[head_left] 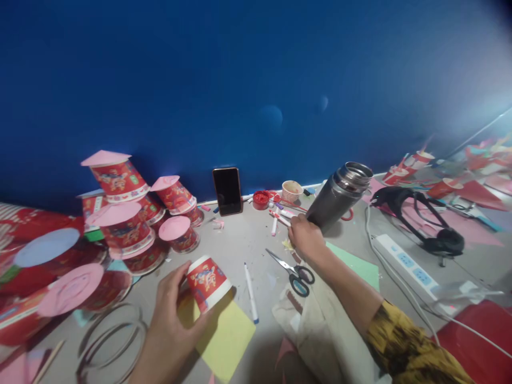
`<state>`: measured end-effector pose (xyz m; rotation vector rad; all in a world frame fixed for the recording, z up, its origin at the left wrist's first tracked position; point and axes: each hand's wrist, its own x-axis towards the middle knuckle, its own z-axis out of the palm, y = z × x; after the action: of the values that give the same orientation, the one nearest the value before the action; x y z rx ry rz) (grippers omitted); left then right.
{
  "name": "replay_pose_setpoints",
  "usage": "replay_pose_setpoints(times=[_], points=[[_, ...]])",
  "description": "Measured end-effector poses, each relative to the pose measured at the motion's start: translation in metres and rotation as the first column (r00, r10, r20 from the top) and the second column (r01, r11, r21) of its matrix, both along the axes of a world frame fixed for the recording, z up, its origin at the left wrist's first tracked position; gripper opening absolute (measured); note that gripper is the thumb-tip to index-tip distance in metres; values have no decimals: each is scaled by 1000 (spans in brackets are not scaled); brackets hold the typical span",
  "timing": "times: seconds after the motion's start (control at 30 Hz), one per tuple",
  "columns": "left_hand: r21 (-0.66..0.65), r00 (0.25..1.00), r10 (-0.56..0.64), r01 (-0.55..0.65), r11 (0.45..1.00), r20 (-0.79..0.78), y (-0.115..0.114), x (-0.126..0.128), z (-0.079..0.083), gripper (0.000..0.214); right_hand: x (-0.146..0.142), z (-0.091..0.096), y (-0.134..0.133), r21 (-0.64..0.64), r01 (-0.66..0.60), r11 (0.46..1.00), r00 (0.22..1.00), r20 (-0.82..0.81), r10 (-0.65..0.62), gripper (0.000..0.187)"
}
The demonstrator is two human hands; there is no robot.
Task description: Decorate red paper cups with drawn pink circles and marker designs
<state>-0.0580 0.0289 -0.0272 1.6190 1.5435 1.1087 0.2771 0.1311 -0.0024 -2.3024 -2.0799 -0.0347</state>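
Note:
My left hand (176, 314) is wrapped round a red printed paper cup (208, 282), tilted over a yellow paper sheet (230, 336). Its fingers are behind the cup and the thumb is along its lower side. My right hand (307, 237) is further back, beside a dark steel flask (336, 197). Its fingers are closed at the end of a white marker with a red tip (280, 218); the fingertips are partly hidden. Between the hands lie a white pen with a blue end (252, 293) and black-handled scissors (294, 273).
Red cups with pink paper tops (120, 229) stand stacked at left. A phone (228, 191) leans on the blue wall. Near it are a red tub (261, 200) and a paper bowl (292, 190). A power strip (412, 266), cables and a black headset (420, 218) lie right.

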Motion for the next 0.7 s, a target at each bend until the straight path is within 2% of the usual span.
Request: replay_pose_setpoints(times=[0.13, 0.17, 0.2, 0.23, 0.3, 0.33, 0.4, 0.47, 0.53, 0.63, 0.7], points=[[5, 999, -39, 39, 999, 34, 0, 5, 13, 76, 0, 15, -20, 45, -118, 992, 985, -120, 122, 16], [-7, 995, -62, 63, 998, 72, 1, 5, 16, 75, -1, 20, -27, 117, -147, 982, 946, -275, 174, 15], [-8, 991, -80, 82, 997, 108, 1, 5, 20, 75, -3, 26, -34, 199, -175, 964, 860, -447, 248, 19], [-14, 984, -119, 121, 992, 132, 1, 5, 24, 78, -5, 32, -41, 257, -207, 944, 722, -611, 325, 29], [0, 972, -185, 187, 982, 147, 1, 5, 33, 83, -12, 47, -54, 281, -303, 911, 376, -843, 385, 37], [11, 968, -206, 206, 978, 145, 1, 4, 38, 85, -17, 55, -58, 270, -349, 897, 242, -899, 365, 34], [27, 962, -233, 232, 972, 144, -1, 4, 47, 89, -27, 72, -65, 310, -330, 892, 63, -935, 348, 26], [38, 958, -242, 239, 970, 151, -4, 2, 55, 89, -37, 86, -72, 362, -315, 877, -58, -930, 363, 36], [45, 950, -252, 248, 968, 186, -6, 0, 59, 85, -46, 93, -80, 399, -336, 853, -87, -915, 394, 46], [56, 930, -275, 269, 961, 243, -8, -2, 59, 79, -57, 86, -99, 479, -228, 848, 23, -868, 496, 19], [68, 932, -277, 268, 961, 234, -10, -1, 56, 77, -61, 75, -112, 505, -175, 845, 67, -850, 522, 21]])
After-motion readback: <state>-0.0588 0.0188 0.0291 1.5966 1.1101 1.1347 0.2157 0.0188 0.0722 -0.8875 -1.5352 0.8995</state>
